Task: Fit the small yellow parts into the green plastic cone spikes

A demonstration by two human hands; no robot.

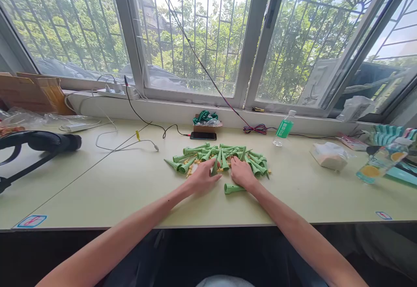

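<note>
A pile of green hollow plastic cones (195, 151) lies on the table, with small yellow pieces (189, 170) scattered among them. My left hand (203, 176) is at the near side of the pile, its thumb and fingers closed around a green cone (214, 167) that points upward. To its right, my right hand (243, 171) reaches into the pile with curled fingers close to small yellow pieces. What those fingertips hold, if anything, is hidden. One loose green cone (232, 188) lies on its side by my right wrist, its wide end facing left.
Behind the pile are a black phone (203, 135) on a cable and a small box (207, 127) with green material. A water bottle (284, 128), a tissue pack (329, 156) and another bottle (384, 161) stand to the right. A black headset (39, 143) and cables (130, 145) lie left.
</note>
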